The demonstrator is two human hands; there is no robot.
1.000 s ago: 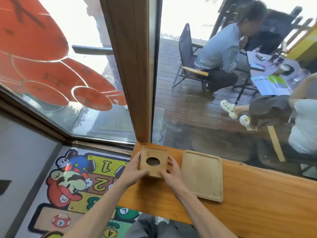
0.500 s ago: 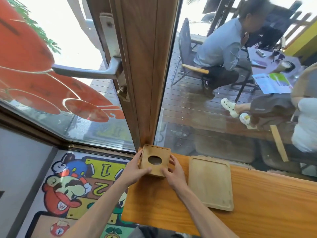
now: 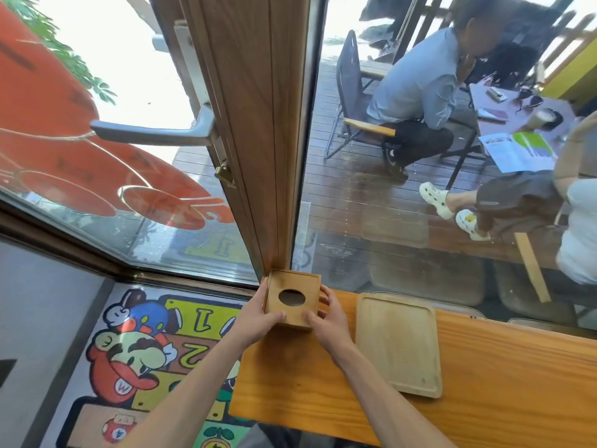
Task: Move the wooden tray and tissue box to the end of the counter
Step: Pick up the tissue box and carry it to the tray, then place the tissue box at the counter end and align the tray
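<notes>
A square wooden tissue box [image 3: 292, 286] with an oval hole in its top stands at the far left corner of the orange wooden counter [image 3: 484, 376], against the wooden door post. My left hand [image 3: 258, 315] grips its left side, thumb on the near edge. My right hand [image 3: 326, 315] grips its right side. A flat pale wooden tray [image 3: 399, 344] lies on the counter just right of the box, a small gap apart from my right hand.
The wooden door post [image 3: 258, 124] and window glass [image 3: 420, 237] bound the counter's far edge. A metal door handle [image 3: 151, 132] juts out at the left. Below the counter's left end lies a cartoon floor mat [image 3: 139, 350]. People sit outside at a table.
The box with both hands on it has come closer to the door post at the counter's corner. The view has shifted nearer; the tray has stayed put.
</notes>
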